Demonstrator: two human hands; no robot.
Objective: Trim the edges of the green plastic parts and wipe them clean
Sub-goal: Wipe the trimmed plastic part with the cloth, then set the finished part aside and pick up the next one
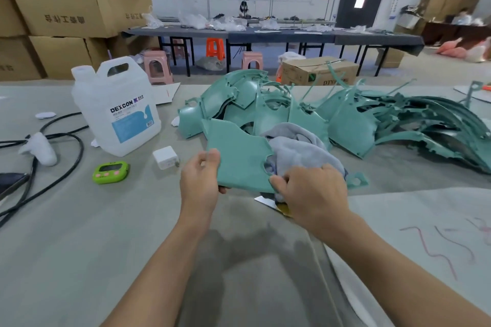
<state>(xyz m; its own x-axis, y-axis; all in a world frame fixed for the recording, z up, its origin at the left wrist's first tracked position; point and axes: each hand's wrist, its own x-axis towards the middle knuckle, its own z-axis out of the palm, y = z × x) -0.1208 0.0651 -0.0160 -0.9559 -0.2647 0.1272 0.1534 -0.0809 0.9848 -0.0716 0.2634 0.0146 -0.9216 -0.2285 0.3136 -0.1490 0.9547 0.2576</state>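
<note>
Currently, over the grey surface and just in front of the heap of green parts, one green panel is held up. It looks thin, light, fairly stiff and probably slick. Left hand pinches its left edge, a sensible hold. Right hand bunches the soft grey cloth against the near-right rim.

One DEXCON jug at ten o'clock; one green timer, one white charger at nine; one grey cloth; two pink stools, one orange stool at twelve. Heap of green plastic parts: uncountable.
</note>
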